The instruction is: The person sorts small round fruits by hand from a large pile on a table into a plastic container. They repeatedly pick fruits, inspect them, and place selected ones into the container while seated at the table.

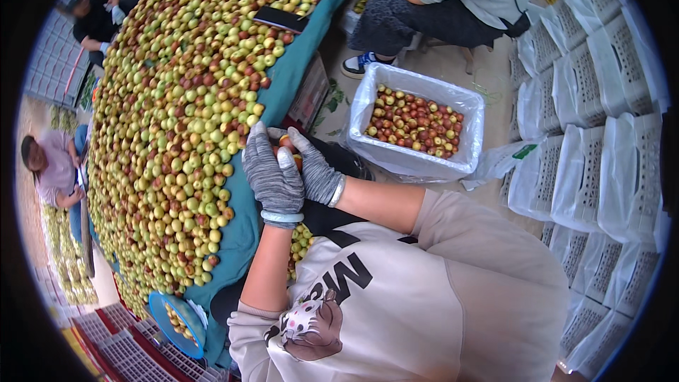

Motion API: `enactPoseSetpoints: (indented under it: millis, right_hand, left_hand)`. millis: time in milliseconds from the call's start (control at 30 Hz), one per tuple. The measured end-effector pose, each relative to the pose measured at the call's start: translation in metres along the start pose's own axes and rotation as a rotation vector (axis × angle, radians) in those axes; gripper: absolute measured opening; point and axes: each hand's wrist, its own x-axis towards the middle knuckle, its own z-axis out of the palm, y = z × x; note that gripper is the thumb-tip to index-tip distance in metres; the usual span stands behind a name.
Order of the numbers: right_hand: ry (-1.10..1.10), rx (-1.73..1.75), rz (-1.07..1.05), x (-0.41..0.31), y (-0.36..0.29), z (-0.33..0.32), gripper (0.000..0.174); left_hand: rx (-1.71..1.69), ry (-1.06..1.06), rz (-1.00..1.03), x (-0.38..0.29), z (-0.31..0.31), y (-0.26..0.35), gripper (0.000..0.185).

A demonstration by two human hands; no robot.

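Observation:
My left hand [273, 175], in a grey knitted glove, is cupped against my right hand [316, 172], gloved alike. Between them they hold a few reddish jujubes [287, 143]; palms and fingers hide the rest of that handful. Just left of my hands spreads a large heap of green, yellow and red jujubes [175, 116]. The heap lies on a teal cloth [238, 191], whose edge runs close beside my left hand. Right of my hands stands a crate lined with clear plastic [414, 162], partly filled with mostly red jujubes [416, 122].
A dark phone [281, 19] lies on the heap's far edge. A co-worker [451, 0] sits beyond the lined crate; two more people are at left. Stacked plastic-lined crates [578, 170] line the right side. A blue basin [177, 323] holding jujubes is at lower left.

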Motion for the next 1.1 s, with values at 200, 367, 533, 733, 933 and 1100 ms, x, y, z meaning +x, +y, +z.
enactPoseSetpoints:
  millis: [200, 367, 533, 733, 933, 1100]
  right_hand:
    - [0.064, 0.426, 0.011, -0.039, -0.092, -0.076, 0.054]
    - [0.276, 0.293, -0.181, -0.069, -0.158, -0.156, 0.063]
    - [0.465, 0.147, -0.163, -0.089, -0.211, -0.253, 0.06]
    - [1.014, -0.398, -0.044, -0.097, -0.24, -0.304, 0.068]
    - [1.165, -1.085, -0.091, -0.085, -0.255, -0.303, 0.053]
    - [0.593, -1.564, -0.397, -0.018, -0.214, -0.236, 0.035]
  left_hand:
    - [-0.37, -0.234, 0.07, 0.018, 0.037, 0.041, 0.054]
    - [-0.457, -0.117, -0.091, 0.013, 0.006, 0.01, 0.056]
    - [-0.565, -0.027, -0.346, -0.025, -0.033, -0.061, 0.053]
    - [-0.448, 0.083, -0.493, -0.081, -0.077, -0.117, 0.051]
    - [-0.267, 0.211, -0.527, -0.146, -0.104, -0.161, 0.046]
    - [-0.122, 0.281, -0.542, -0.154, -0.104, -0.155, 0.043]
